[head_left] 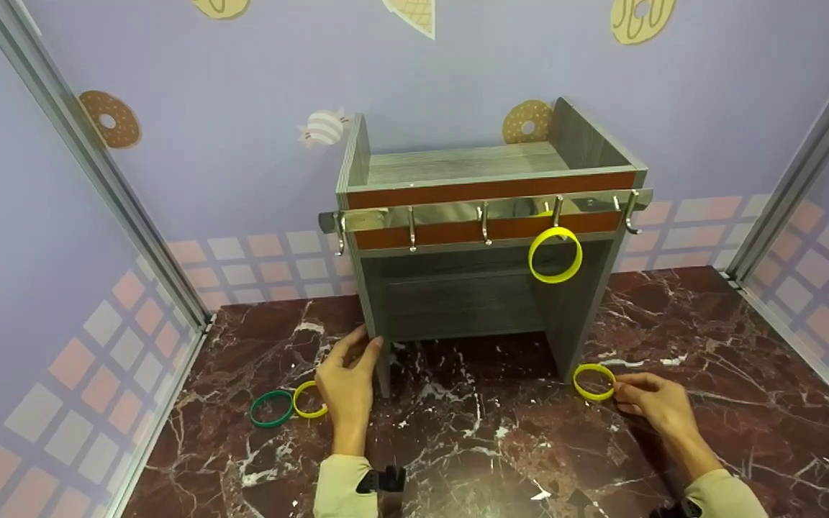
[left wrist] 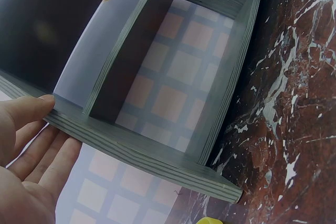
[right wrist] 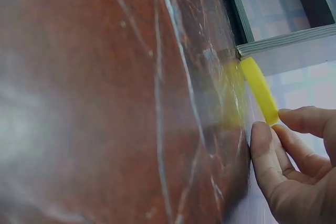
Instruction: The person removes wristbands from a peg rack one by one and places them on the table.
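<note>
A grey wooden shelf unit stands on the table. My left hand grips the front edge of its left side panel, thumb on the near side and fingers behind, as the left wrist view also shows. My right hand pinches a yellow ring by its right side, beside the foot of the right panel. In the right wrist view this yellow ring is seen nearly edge-on. Another yellow ring hangs from a hook on the metal hook rail across the shelf's front.
Left of the shelf, a green ring and a yellow ring lie side by side on the dark red marble-patterned table; my left hand partly covers the yellow one. Patterned purple walls enclose the back and sides.
</note>
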`<state>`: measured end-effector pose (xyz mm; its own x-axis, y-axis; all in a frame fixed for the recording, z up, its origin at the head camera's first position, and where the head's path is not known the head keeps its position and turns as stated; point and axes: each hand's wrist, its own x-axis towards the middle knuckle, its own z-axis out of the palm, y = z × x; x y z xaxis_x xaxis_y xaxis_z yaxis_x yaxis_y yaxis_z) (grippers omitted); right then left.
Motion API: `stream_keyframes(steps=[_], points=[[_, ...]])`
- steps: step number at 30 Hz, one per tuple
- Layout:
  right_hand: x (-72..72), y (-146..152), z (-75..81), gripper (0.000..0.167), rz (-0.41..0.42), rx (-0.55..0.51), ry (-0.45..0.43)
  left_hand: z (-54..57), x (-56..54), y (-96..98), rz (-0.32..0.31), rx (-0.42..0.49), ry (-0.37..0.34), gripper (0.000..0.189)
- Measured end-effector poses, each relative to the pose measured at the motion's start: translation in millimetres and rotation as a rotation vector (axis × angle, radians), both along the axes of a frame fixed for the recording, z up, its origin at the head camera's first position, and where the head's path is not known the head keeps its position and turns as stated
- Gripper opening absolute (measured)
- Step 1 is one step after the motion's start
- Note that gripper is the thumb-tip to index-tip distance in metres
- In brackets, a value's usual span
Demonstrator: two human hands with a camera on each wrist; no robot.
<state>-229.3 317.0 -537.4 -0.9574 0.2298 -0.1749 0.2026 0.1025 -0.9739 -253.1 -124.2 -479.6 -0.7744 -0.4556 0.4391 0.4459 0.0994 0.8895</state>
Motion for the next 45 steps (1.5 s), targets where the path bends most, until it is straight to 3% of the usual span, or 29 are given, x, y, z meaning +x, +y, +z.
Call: stream_keyframes(steps=[10, 18, 30, 38, 45], points=[[1.1, 2, 8.5, 0.028, -0.001, 0.018, 0.037, 0.0, 0.1, -0.6, 0.0, 0.009, -0.009, 0.023], [2.1, -10, 32.0, 0.037, -0.027, 0.14, 0.123, 1.3, 0.5, 0.2, 0.011, 0.011, -0.003, 0.023], [7.4, -34, 71.5, 0.038, -0.003, 0.07, 0.311, 1.5, 2.3, -0.4, -0.015, 0.006, -0.048, 0.025], [10.8, -51, 99.9, 0.042, 0.046, -0.051, 0.413, 1.8, 1.8, 0.2, -0.006, 0.009, -0.034, 0.025], [6.5, -63, 115.3, 0.041, 0.087, -0.073, 0.463, 2.5, 0.8, 0.7, 0.007, 0.005, -0.029, 0.023]])
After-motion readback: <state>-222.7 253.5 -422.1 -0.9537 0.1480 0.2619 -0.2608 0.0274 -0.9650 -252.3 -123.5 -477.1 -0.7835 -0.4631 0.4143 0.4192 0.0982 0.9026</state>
